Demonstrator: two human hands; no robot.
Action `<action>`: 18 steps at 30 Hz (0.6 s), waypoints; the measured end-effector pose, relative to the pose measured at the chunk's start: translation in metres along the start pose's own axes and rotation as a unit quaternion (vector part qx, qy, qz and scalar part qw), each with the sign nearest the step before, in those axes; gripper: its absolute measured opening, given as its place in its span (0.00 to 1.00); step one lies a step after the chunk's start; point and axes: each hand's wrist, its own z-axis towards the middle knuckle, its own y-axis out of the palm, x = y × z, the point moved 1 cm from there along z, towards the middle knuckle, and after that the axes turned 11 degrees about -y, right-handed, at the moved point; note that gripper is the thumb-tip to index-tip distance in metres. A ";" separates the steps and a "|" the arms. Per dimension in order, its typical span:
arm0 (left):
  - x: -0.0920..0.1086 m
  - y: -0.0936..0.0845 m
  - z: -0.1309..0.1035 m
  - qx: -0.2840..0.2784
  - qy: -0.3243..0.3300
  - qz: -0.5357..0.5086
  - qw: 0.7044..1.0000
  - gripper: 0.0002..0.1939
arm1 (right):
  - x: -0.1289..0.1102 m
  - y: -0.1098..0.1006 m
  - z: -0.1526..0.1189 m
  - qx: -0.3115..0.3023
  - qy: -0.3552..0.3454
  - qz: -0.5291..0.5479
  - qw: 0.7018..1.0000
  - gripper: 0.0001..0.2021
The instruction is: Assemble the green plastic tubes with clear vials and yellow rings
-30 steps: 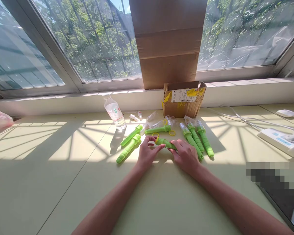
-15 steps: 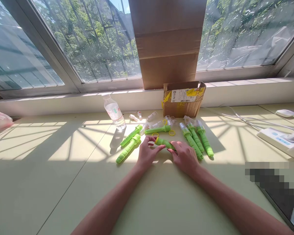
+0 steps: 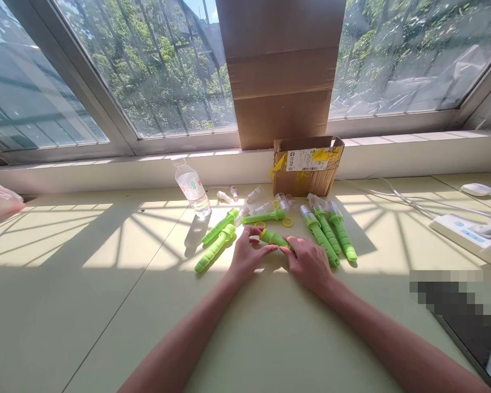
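Note:
Between my hands is a green ribbed tube (image 3: 273,238) with a yellow ring (image 3: 263,233) at its left end. My right hand (image 3: 310,261) is wrapped round the tube's right end. My left hand (image 3: 245,252) has its fingers at the ringed end, closed on the ring or the tube's rim. Two green tubes (image 3: 215,249) lie left of my left hand, and another (image 3: 264,216) lies just beyond the held one. Several green tubes with clear caps (image 3: 342,236) lie to the right. A loose yellow ring (image 3: 287,222) and clear caps (image 3: 254,195) are behind.
A water bottle (image 3: 192,188) stands at the back left. An open cardboard box (image 3: 306,172) is by the window sill. On the right are a power strip (image 3: 466,232) with cables, a white mouse (image 3: 477,189) and a dark blurred object (image 3: 466,327). A pinkish bag (image 3: 0,202) sits far left.
The view has shifted very slightly. My left hand's fingers have moved a little at the ringed end, and the yellow ring now sits closer against the tube.

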 end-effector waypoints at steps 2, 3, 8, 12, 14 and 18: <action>0.001 0.000 0.000 -0.002 -0.002 -0.006 1.000 0.22 | -0.001 -0.001 0.000 0.004 0.000 -0.006 1.000 0.14; 0.001 0.000 0.001 -0.008 -0.005 -0.010 1.000 0.22 | -0.002 -0.002 0.001 0.006 0.000 -0.009 1.000 0.14; 0.001 0.001 0.002 -0.027 -0.017 -0.030 0.999 0.19 | -0.004 -0.005 0.003 -0.005 -0.001 -0.014 1.000 0.13; 0.000 0.001 0.001 -0.022 -0.022 -0.031 0.999 0.18 | -0.004 -0.006 0.004 -0.022 -0.001 -0.010 1.000 0.13; 0.001 0.001 0.001 -0.016 -0.024 -0.024 0.999 0.18 | -0.004 -0.006 0.004 -0.026 -0.002 -0.011 1.000 0.13; 0.001 0.001 0.000 -0.012 -0.020 -0.012 1.000 0.18 | -0.002 -0.006 0.003 -0.030 -0.003 0.001 1.000 0.13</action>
